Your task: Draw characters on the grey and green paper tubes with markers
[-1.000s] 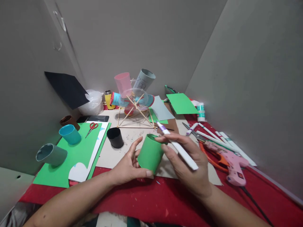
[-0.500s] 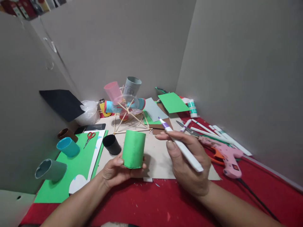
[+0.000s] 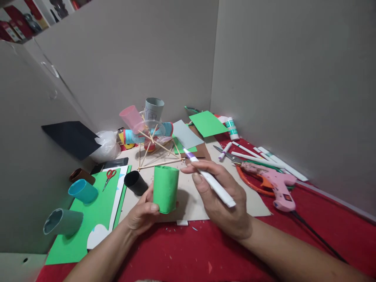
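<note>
My left hand (image 3: pixel 142 213) grips a green paper tube (image 3: pixel 165 188) and holds it upright just above the beige cardboard sheet (image 3: pixel 194 196). My right hand (image 3: pixel 225 199) pinches a white marker with a purple tip (image 3: pixel 210 178), the tip pointing up and left, close to the tube's top right edge. A black paper tube (image 3: pixel 135 182) lies just left of the green one. Behind them stands a wheel of wooden sticks with paper cups (image 3: pixel 148 127).
Blue (image 3: pixel 83 191), grey (image 3: pixel 62 222) and brown (image 3: pixel 80 174) tubes lie at the left on green paper (image 3: pixel 88 219) with small red scissors (image 3: pixel 109 175). At the right lie a pink glue gun (image 3: pixel 272 182), orange scissors, several white markers (image 3: pixel 264 156) and a glue bottle (image 3: pixel 232 129). Grey walls surround the red table.
My left hand took the green tube from both hands, turned it upright and shifted it left. The right hand with the marker followed to the left. The view tilted upward.
</note>
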The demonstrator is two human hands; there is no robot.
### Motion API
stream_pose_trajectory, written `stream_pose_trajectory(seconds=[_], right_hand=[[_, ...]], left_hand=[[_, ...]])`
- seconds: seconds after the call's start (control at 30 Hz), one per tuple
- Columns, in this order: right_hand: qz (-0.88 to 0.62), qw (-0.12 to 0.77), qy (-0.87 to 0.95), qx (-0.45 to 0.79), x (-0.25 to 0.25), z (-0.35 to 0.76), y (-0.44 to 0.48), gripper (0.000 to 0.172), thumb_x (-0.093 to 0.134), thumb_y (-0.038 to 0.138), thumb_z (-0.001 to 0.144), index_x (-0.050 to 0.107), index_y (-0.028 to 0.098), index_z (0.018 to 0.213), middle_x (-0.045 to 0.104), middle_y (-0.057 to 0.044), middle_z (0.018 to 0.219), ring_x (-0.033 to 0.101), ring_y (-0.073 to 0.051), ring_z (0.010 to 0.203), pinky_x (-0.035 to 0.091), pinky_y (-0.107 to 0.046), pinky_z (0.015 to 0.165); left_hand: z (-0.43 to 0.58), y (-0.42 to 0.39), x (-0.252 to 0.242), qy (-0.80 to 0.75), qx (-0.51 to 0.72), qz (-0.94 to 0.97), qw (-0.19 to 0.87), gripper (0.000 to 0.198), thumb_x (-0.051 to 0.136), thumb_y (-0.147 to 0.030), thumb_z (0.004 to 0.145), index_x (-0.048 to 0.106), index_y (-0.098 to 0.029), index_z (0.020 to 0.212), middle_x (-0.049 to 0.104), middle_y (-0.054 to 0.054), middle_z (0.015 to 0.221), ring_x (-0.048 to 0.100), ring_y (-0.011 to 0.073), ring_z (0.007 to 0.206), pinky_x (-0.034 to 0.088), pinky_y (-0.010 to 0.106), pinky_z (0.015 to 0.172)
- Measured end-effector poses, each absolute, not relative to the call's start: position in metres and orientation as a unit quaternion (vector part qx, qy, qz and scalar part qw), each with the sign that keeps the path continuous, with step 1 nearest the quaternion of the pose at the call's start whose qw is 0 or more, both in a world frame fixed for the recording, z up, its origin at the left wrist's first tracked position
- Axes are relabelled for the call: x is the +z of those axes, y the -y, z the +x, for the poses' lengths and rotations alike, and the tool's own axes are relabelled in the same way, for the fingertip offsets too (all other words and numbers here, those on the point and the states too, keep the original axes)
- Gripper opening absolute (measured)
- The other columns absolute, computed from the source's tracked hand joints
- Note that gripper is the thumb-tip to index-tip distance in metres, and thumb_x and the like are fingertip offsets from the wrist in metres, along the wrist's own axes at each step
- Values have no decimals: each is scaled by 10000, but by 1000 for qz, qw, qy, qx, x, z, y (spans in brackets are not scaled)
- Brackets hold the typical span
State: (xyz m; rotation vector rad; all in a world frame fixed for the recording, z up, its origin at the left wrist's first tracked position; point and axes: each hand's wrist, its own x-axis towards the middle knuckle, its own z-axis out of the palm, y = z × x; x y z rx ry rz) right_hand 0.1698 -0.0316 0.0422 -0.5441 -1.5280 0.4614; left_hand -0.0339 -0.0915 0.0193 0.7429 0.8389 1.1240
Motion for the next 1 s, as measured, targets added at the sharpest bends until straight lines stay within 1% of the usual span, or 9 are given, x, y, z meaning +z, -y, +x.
stream_pose_trajectory(seconds=[0.07, 0.13, 0.27, 0.43, 0.63, 0.7, 0.8, 0.9, 1.0], right_hand=[[-245, 672, 670, 200, 41, 170, 31, 281, 598, 143, 943, 619, 258, 1198, 760, -28, 1008, 717, -197, 1001, 567, -375, 933], [-241, 675, 674, 178, 41, 171, 32, 318, 602, 110, 930, 624, 262, 1209, 763, -25, 973, 713, -209, 1018, 556, -395, 952], [-183, 647, 731, 116, 40, 176, 32, 406, 607, 79, 903, 604, 257, 1268, 747, -35, 907, 704, -239, 980, 543, -480, 940], [-153, 599, 785, 40, 40, 182, 30, 339, 609, 115, 881, 628, 233, 1198, 718, -30, 835, 698, -217, 814, 554, -489, 893], [-156, 570, 806, 33, 38, 187, 35, 308, 602, 120, 864, 636, 223, 1152, 699, -41, 862, 676, -224, 833, 545, -483, 911], [-170, 561, 809, 42, 37, 189, 39, 317, 603, 107, 854, 635, 226, 1146, 697, -40, 867, 676, -231, 851, 538, -487, 926], [-183, 549, 815, 40, 35, 193, 42, 257, 611, 114, 840, 639, 234, 1066, 697, -31, 840, 679, -234, 848, 520, -502, 953], [-193, 536, 821, 35, 33, 193, 38, 188, 614, 114, 833, 624, 231, 979, 698, -20, 811, 688, -228, 829, 501, -506, 971], [-206, 540, 816, 38, 28, 188, 33, 205, 632, 103, 823, 619, 234, 980, 704, -8, 818, 694, -220, 810, 499, -502, 968]], left_hand=[[-29, 91, 20, -406, 515, 372, 657, 882, 870, -289, 607, 495, -223, 1403, 679, 81, 1181, 666, 233, 963, 506, 356, 883], [-25, 91, 18, -431, 521, 406, 614, 1000, 879, -313, 624, 378, -251, 1487, 626, 100, 1291, 639, 247, 1047, 491, 343, 890], [-21, 92, 13, -481, 515, 456, 544, 1101, 874, -323, 673, 206, -284, 1547, 550, 131, 1362, 606, 269, 1135, 468, 367, 948], [-21, 94, 6, -564, 501, 492, 435, 1108, 842, -259, 695, 153, -272, 1562, 496, 132, 1325, 579, 277, 1145, 452, 401, 983], [-22, 95, 1, -591, 492, 514, 381, 1091, 812, -210, 699, 160, -277, 1572, 505, 108, 1267, 573, 262, 1092, 440, 425, 991], [-21, 95, 1, -585, 502, 491, 406, 1092, 817, -205, 686, 177, -288, 1567, 490, 107, 1276, 585, 246, 1052, 460, 411, 956], [-20, 93, 3, -538, 526, 425, 503, 1101, 835, -229, 669, 189, -316, 1556, 454, 113, 1322, 617, 209, 980, 492, 357, 864], [-20, 91, 3, -483, 540, 374, 579, 1120, 866, -267, 643, 198, -308, 1541, 482, 122, 1329, 623, 204, 978, 481, 325, 830], [-20, 89, 2, -448, 551, 342, 616, 1135, 884, -297, 630, 194, -283, 1532, 530, 128, 1304, 623, 209, 977, 471, 326, 838]])
